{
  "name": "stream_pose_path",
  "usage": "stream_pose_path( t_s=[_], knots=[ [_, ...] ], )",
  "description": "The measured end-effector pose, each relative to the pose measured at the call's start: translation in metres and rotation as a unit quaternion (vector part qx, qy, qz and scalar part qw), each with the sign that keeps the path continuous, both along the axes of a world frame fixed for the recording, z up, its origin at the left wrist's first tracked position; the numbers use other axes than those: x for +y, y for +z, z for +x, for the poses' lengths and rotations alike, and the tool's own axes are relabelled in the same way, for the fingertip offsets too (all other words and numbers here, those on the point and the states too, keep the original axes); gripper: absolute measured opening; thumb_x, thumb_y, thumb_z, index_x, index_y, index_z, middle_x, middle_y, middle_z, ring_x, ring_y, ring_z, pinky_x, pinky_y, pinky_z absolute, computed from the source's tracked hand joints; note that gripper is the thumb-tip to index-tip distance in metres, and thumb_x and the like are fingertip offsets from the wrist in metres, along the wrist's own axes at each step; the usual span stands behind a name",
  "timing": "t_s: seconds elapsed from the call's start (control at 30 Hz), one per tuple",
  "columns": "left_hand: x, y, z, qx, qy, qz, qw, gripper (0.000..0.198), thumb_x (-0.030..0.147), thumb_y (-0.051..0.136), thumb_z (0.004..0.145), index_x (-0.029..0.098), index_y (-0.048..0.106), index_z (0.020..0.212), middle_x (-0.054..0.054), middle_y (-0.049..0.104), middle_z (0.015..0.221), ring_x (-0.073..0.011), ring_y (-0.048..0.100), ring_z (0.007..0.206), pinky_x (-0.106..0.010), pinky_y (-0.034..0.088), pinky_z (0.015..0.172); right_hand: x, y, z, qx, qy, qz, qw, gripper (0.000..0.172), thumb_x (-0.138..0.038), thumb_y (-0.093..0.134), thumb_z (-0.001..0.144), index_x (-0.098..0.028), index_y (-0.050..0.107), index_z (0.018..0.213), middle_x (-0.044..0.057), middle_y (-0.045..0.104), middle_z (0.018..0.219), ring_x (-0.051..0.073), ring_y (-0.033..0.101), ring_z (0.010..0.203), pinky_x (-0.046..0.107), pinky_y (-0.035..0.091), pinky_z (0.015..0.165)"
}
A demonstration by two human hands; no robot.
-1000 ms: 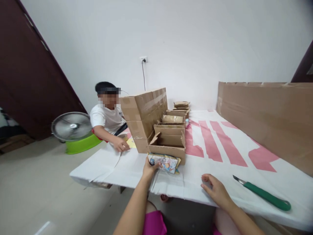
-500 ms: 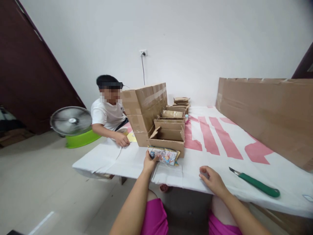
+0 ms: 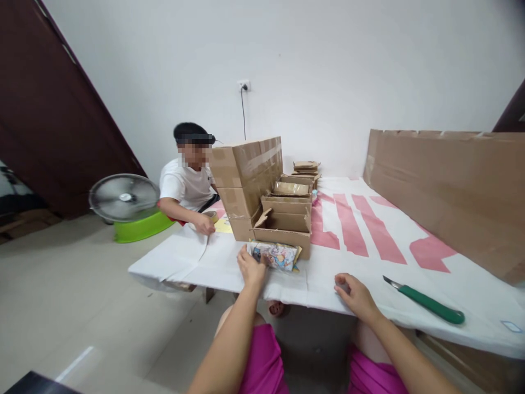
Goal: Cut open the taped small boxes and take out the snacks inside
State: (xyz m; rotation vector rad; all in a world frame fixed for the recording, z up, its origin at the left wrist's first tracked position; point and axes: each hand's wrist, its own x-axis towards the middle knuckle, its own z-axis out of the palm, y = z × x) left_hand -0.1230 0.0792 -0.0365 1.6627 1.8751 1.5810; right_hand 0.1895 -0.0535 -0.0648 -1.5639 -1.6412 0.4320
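Observation:
My left hand (image 3: 251, 267) rests at the near left end of a colourful printed packet (image 3: 277, 255) lying on the white table cover (image 3: 229, 268), its fingers curled against the packet's edge. Just behind the packet stands a small open cardboard box (image 3: 283, 228). My right hand (image 3: 355, 296) lies loosely curled on the cover near the front edge, holding nothing that I can see. A green-handled knife (image 3: 426, 301) lies to its right, apart from the hand.
A tall taped carton (image 3: 246, 175) and more small boxes (image 3: 292, 191) stand behind. A large flat cardboard sheet (image 3: 447, 186) leans at right. Another person (image 3: 186, 183) sits at the table's left end, hand on paper. A fan (image 3: 123, 198) on a green basin stands on the floor.
The view has shifted slightly. My left hand has slid from under the packet's end to just in front of it. My right hand has barely moved.

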Motion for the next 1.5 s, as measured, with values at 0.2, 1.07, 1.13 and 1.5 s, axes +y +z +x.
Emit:
stream_pose_path(
  t_s=[0.2,1.07,1.13,1.5],
  knots=[
    [-0.033,0.011,0.034,0.140,-0.104,0.076,0.982,0.034,0.030,0.062,0.078,0.018,0.062,0.110,-0.014,0.055,0.113,-0.0312,0.049,0.112,-0.048,0.036,0.101,0.000,0.001,-0.001,-0.006,0.001,0.006,1.000,0.025,-0.034,0.053,0.079,-0.022,0.063,0.099,0.007,0.070,0.100,0.023,0.065,0.094,0.039,0.050,0.088],
    [-0.036,0.009,0.074,0.292,-0.110,-0.014,0.950,0.050,0.025,0.064,0.076,0.026,0.057,0.126,-0.012,0.052,0.132,-0.0328,0.042,0.119,-0.050,0.029,0.101,-0.001,-0.002,0.000,-0.050,0.002,0.030,0.998,0.026,-0.034,0.053,0.082,-0.020,0.064,0.101,0.008,0.070,0.101,0.024,0.065,0.095,0.038,0.051,0.087],
    [-0.036,0.008,0.074,0.297,-0.106,-0.014,0.949,0.050,0.024,0.063,0.077,0.026,0.057,0.126,-0.012,0.052,0.132,-0.0325,0.043,0.120,-0.051,0.027,0.102,-0.001,-0.002,-0.001,-0.051,0.003,0.033,0.998,0.025,-0.034,0.052,0.082,-0.020,0.064,0.101,0.008,0.070,0.100,0.024,0.065,0.095,0.037,0.051,0.087],
    [-0.019,0.001,0.070,0.327,-0.077,-0.002,0.942,0.048,0.023,0.062,0.080,0.024,0.057,0.127,-0.013,0.052,0.135,-0.0309,0.042,0.124,-0.049,0.028,0.102,0.000,0.001,-0.002,-0.055,0.027,0.086,0.994,0.021,-0.024,0.053,0.082,-0.018,0.065,0.097,0.010,0.070,0.096,0.023,0.065,0.090,0.038,0.051,0.083]
  ],
)
